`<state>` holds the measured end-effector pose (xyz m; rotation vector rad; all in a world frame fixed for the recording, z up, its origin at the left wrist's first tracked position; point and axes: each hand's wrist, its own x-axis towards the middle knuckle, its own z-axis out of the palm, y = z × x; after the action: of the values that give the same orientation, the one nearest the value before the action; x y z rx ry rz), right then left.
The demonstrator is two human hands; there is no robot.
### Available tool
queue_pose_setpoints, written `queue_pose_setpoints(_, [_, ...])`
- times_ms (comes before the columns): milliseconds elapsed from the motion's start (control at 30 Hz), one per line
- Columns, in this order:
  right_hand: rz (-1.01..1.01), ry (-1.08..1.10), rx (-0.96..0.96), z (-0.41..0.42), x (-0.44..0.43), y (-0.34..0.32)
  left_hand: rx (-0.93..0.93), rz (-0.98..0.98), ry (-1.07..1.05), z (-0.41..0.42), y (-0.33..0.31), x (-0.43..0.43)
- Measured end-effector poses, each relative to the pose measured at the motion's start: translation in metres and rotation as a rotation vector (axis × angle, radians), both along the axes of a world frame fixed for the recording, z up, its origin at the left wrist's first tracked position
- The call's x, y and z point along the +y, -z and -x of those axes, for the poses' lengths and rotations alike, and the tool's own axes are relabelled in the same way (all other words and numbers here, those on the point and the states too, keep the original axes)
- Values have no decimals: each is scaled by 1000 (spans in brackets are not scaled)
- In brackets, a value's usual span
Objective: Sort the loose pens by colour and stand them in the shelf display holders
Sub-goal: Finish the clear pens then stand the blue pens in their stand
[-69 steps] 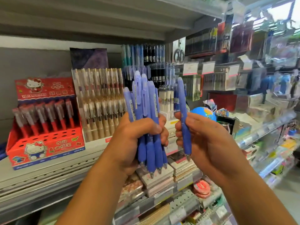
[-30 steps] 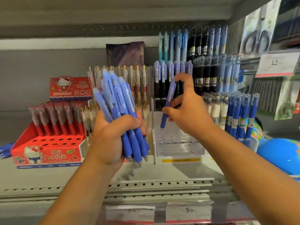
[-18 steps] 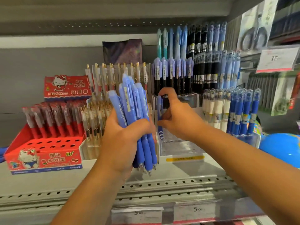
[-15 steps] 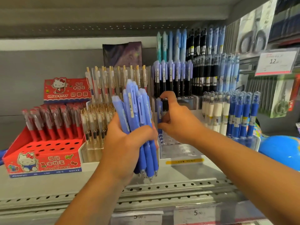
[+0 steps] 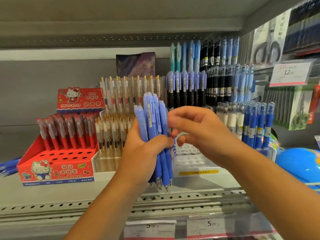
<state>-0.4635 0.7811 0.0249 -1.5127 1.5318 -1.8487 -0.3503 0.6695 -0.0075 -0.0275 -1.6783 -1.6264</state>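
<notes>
My left hand (image 5: 143,155) grips a bundle of several blue pens (image 5: 152,122), held upright with tips down, in front of the shelf. My right hand (image 5: 200,130) hovers just right of the bundle with loosely curled fingers, its fingertips close to the outermost pen and nothing held in it. Behind those fingers a single blue pen (image 5: 174,149) stands in the front left of the clear display holder (image 5: 195,161), which has a yellow label. The holder's rear row carries purple-capped dark pens (image 5: 187,84).
A red Hello Kitty box (image 5: 57,163) with red pens stands at the left. Clear gold-clip pens (image 5: 121,101) fill the holder beside it. Blue capped pens (image 5: 258,125) and a blue globe (image 5: 301,165) sit right. Price tags (image 5: 211,223) line the shelf edge.
My right hand stood its single blue pen in the clear holder, let it go and came back beside the bundle. My left hand keeps hold of the bundle.
</notes>
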Motion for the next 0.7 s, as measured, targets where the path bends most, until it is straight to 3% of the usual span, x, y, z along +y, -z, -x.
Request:
queue_pose_setpoints(100, [-14,88,53,-7,2,2,-16,45,-9,1,0,1])
queue_pose_setpoints(300, [-50,164,-38,-9,4,0,-61,45,-40,3,1,0])
queue_pose_setpoints(600, [158,238,-262,1,4,-13,3,-113,-82,5,3,-5])
queue_pose_setpoints(700, [165,407,-108,15,3,-19,26,-86,-89,5,4,-6])
